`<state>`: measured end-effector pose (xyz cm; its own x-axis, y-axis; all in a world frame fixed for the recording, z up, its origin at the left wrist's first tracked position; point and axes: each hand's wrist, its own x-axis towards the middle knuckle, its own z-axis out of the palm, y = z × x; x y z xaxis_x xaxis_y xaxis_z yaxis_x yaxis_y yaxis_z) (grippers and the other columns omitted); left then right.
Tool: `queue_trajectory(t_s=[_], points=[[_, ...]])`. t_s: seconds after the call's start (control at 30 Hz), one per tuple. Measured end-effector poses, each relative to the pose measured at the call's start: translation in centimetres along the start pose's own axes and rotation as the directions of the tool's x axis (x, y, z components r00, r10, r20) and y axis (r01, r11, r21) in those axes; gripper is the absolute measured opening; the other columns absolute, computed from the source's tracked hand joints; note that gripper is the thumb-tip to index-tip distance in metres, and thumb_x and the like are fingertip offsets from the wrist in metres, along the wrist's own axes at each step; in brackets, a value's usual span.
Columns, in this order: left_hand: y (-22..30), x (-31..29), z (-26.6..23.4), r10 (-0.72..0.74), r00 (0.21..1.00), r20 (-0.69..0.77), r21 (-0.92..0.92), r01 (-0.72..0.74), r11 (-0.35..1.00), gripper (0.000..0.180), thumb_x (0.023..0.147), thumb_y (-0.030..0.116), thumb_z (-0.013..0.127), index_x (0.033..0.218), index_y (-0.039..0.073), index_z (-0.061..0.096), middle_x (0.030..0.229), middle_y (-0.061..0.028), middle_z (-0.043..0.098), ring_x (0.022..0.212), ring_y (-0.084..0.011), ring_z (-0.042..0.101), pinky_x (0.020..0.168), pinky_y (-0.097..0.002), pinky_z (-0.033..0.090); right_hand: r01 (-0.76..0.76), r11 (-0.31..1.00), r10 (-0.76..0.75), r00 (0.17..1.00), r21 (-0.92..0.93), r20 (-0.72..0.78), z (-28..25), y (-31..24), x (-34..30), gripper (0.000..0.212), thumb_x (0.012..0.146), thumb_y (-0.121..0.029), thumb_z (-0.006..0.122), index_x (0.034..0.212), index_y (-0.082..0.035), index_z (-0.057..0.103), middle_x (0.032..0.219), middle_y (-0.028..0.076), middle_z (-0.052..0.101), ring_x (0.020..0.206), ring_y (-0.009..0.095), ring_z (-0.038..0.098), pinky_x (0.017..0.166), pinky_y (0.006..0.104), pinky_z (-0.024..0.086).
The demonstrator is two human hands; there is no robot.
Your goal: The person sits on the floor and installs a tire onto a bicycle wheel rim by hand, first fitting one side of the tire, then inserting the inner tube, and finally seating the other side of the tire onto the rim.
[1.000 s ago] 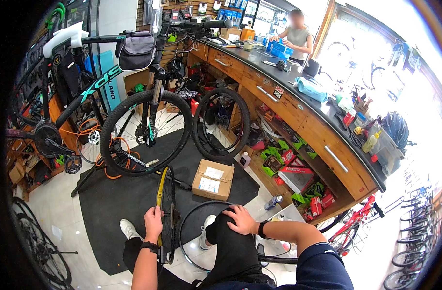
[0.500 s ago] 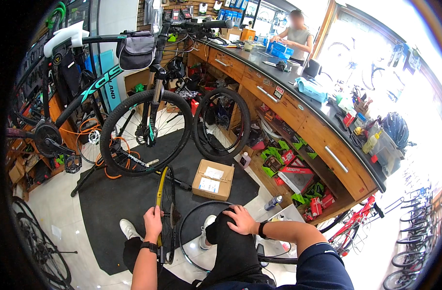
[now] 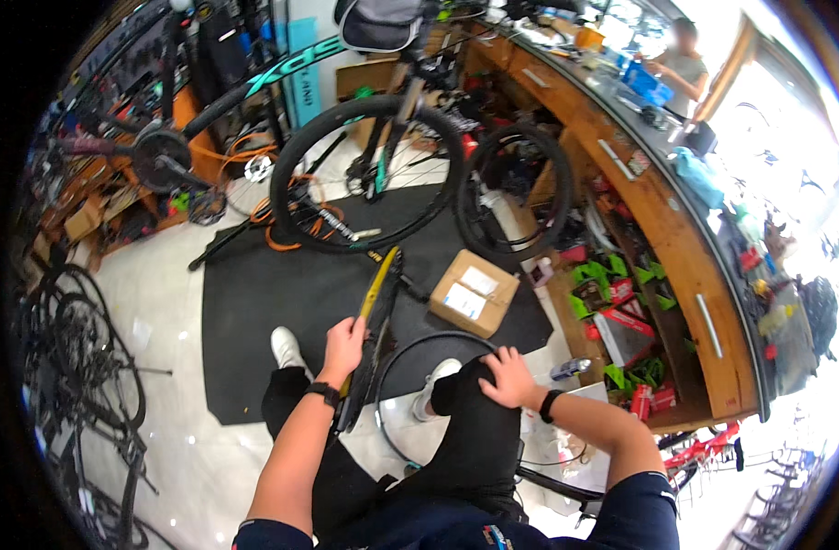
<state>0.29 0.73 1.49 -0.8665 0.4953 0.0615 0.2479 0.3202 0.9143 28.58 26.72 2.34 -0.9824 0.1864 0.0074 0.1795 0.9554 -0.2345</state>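
My left hand (image 3: 344,346) is closed round the edge of a bicycle wheel (image 3: 374,316) with a yellow rim. The wheel stands upright on edge between my legs, tilted a little, and my own fingers hide part of its rim. My right hand (image 3: 508,377) lies spread on my right knee and holds nothing. Behind that knee a thin dark hoop (image 3: 389,390), perhaps a tyre or bare rim, curves round by my right shoe.
A cardboard box (image 3: 475,291) sits on the black mat (image 3: 245,367). Beyond stand a bicycle's front wheel (image 3: 296,206) and a loose wheel (image 3: 559,183). A wooden workbench (image 3: 662,247) runs along the right, with a spray can (image 3: 571,368) by its foot. Another person (image 3: 684,73) stands behind it.
My view has swung left and downward, so the scene sits farther right and higher. My left hand keeps its grip on the wheel; my right hand stays on the knee.
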Motion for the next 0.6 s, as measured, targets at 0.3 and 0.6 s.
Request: queue_trajectory(t_s=[0.3, 0.6], points=[[-0.5, -2.2, -2.0, -0.066, 0.998, -0.017, 0.023, 0.066, 0.998, 0.040, 0.101, 0.029, 0.054, 0.086, -0.006, 0.067, 0.077, -0.0164, 0.071, 0.073, -0.0222, 0.070, 0.069, -0.0337, 0.052, 0.065, 0.987, -0.112, 0.935, 0.146, 0.337, -5.6, 0.3, 23.1, 0.063, 0.087, -0.025, 0.065, 0.141, -0.005, 0.043, 0.120, 0.028, 0.064, 0.112, 0.043, 0.061, 0.096, 0.0467, 0.049], [-2.0, -3.1, -0.8, -0.110, 0.994, -0.009, -0.065, 0.109, 0.992, 0.037, 0.101, 0.024, 0.053, 0.085, -0.008, 0.065, 0.079, -0.0154, 0.071, 0.075, -0.0201, 0.069, 0.070, -0.0332, 0.052, -0.104, 0.984, 0.076, 0.980, 0.144, 0.185, -7.3, -7.5, 41.2, 0.060, 0.092, -0.005, 0.045, 0.151, -0.012, 0.037, 0.133, 0.023, 0.059, 0.121, 0.038, 0.059, 0.097, 0.0497, 0.050]])
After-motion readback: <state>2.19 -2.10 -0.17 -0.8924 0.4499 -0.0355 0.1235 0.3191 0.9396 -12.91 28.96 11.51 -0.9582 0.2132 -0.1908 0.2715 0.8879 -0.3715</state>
